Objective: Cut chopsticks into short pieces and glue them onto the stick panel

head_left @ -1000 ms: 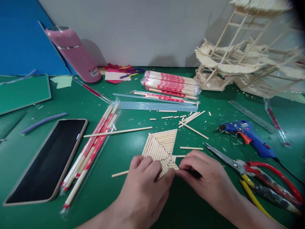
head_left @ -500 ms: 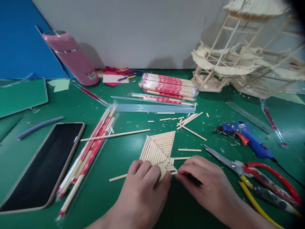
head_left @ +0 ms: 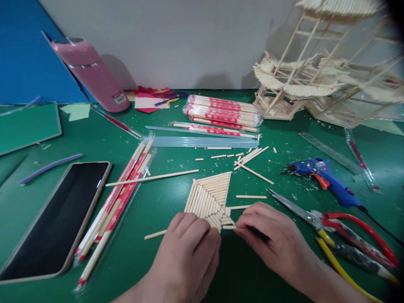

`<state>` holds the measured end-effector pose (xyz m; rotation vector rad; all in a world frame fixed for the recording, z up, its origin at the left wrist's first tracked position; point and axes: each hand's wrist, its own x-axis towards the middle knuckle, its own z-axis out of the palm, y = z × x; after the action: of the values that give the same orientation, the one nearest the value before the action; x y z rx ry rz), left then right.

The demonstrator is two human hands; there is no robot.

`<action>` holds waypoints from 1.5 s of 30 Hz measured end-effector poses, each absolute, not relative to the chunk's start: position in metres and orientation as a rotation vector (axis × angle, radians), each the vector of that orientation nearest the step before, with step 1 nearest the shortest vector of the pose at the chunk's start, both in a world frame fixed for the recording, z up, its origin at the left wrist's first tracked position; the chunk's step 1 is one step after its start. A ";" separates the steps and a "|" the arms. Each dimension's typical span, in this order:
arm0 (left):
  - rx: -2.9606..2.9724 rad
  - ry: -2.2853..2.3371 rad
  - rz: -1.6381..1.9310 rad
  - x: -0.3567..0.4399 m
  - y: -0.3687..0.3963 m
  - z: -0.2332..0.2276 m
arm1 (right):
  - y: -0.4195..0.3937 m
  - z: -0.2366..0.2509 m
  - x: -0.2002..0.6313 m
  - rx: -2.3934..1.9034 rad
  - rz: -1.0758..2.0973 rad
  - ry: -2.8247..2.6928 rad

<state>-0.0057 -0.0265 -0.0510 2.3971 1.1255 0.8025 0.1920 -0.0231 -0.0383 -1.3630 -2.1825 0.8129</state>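
A flat panel of wooden sticks (head_left: 205,197), laid in angled rows like a web, lies on the green table at the centre. My left hand (head_left: 191,248) is closed over its near left edge, hiding that part. Between the thumb and fingertips of my right hand (head_left: 268,240) is the end of a short wooden stick (head_left: 227,227), which lies beside the short rows at the panel's near right. Another stick (head_left: 239,207) runs from the panel to behind my right fingers. One more pokes out left of my left hand.
Scissors (head_left: 311,219), yellow-handled pliers (head_left: 344,273) and a blue glue gun (head_left: 334,183) lie at right. At left are a phone (head_left: 57,219) and bagged chopsticks (head_left: 116,210). Behind are chopstick packs (head_left: 224,111), a pink bottle (head_left: 93,75) and a wooden stick model (head_left: 284,88).
My left thumb has drawn back left from the short stick, and the left hand sits slightly lower. My right hand still pinches the stick, which now lies flatter.
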 end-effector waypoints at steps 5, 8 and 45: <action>2.435 1.152 0.788 -0.004 -0.026 -0.055 | -0.024 -0.040 0.191 -1.378 0.785 -2.221; 2.441 1.150 0.781 -0.004 -0.026 -0.055 | -0.024 -0.042 0.191 -1.374 0.769 -2.228; 2.606 1.326 0.903 0.009 -0.028 -0.063 | -0.038 -0.038 0.185 -1.410 0.770 -2.096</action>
<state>0.0090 -0.0278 -0.0630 2.6060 1.3260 0.9030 0.1847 -0.0378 -0.0385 -1.4100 -2.0963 0.7699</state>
